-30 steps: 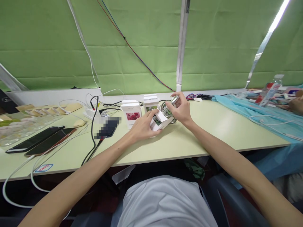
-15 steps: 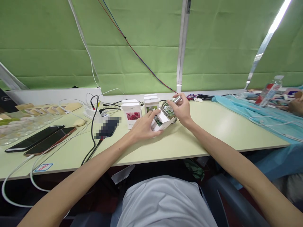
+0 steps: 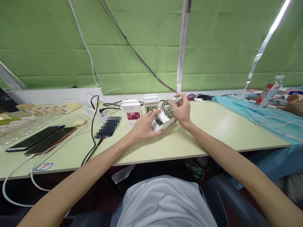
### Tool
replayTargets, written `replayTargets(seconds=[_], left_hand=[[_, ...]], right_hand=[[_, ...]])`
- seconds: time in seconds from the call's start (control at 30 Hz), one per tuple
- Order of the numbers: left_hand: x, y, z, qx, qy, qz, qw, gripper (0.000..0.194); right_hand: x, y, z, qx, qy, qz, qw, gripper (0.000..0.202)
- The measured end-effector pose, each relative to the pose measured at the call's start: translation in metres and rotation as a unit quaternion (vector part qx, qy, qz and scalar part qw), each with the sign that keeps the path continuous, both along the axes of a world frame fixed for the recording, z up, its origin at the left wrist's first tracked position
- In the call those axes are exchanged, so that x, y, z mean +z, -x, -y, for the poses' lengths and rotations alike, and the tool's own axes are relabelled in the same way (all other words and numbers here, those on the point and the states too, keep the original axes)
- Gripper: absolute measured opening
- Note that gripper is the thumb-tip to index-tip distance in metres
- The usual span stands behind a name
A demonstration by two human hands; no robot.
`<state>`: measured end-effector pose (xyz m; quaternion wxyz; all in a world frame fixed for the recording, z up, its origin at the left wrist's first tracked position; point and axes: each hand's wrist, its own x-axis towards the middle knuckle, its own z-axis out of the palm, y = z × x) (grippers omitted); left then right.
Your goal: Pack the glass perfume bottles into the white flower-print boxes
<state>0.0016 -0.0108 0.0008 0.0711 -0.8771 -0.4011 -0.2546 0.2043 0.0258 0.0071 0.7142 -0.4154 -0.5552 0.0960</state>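
My left hand (image 3: 145, 126) is closed round a small white box (image 3: 163, 118) with a green picture, its end open and tilted up toward the right. In my right hand (image 3: 181, 111) is a round, clear bottle (image 3: 168, 108) with a silver cap (image 3: 179, 99), gripped at the cap. White flowers and green leaves show through or on the bottle. It leans against the open end of the box; whether any part is inside is hard to see. Just behind my left hand stand a white box with a pink flower picture (image 3: 133, 116) and another with a green picture (image 3: 151, 101).
Phones (image 3: 35, 137) and a blurred-out dark device (image 3: 108, 127) lie to the left among cables and a power strip (image 3: 91, 113). Plastic trays (image 3: 26, 124) fill the far left. To the right are blue sheeting (image 3: 239, 110), a plastic bottle (image 3: 272, 91) and part of another person's hand (image 3: 295, 105).
My right hand and the bottle have shifted very slightly. My left hand keeps the white box in about the same place.
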Motion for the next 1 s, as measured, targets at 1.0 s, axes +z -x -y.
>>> replayTargets(seconds=[1.0], left_hand=[[-0.0011,-0.0017,0.0002,0.033,-0.015,0.002,0.999,0.078]], right_hand=[[0.0012,-0.0018,-0.0014,0.003,0.006,0.000,1.000,0.032]])
